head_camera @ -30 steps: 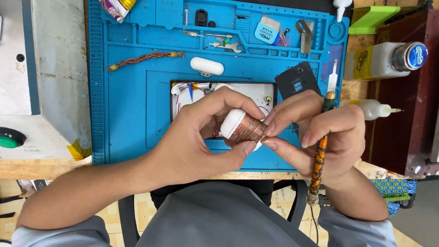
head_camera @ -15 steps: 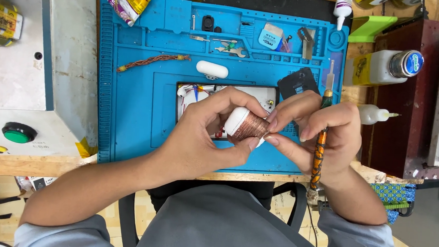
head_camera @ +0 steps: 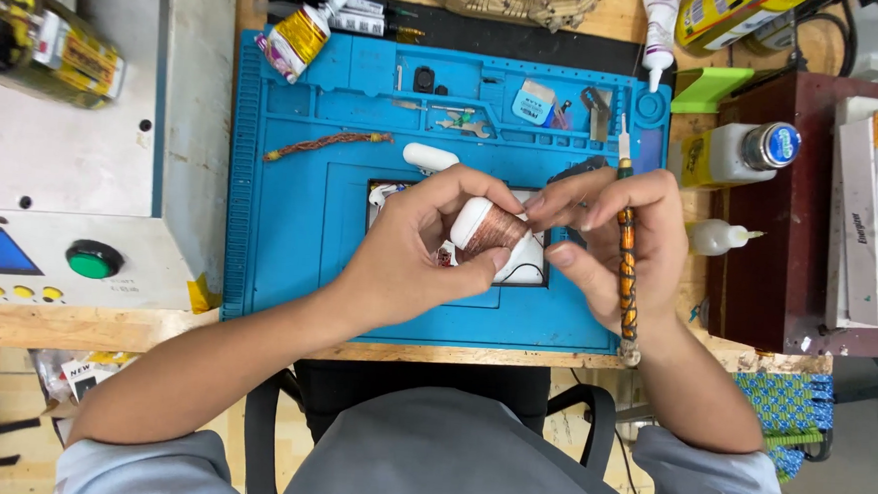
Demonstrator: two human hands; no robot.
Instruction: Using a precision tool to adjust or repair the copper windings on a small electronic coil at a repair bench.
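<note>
My left hand grips a white spool wound with copper-coloured wire over the middle of the blue work mat. My right hand meets it from the right, thumb and forefinger pinching at the spool's end. The same hand carries a long tool with an orange and black wrapped handle, held upright along the palm, its thin tip pointing away from me. Beneath both hands lies a white board with small parts, mostly hidden.
On the mat lie a white capsule-shaped piece, a braided orange cord and small metal tools. A grey machine with a green button stands left. Glue bottles and a dark red box stand right.
The view has shifted, so the mat and hands sit further right in the frame. Both hands keep holding the spool, which has turned slightly between the fingers.
</note>
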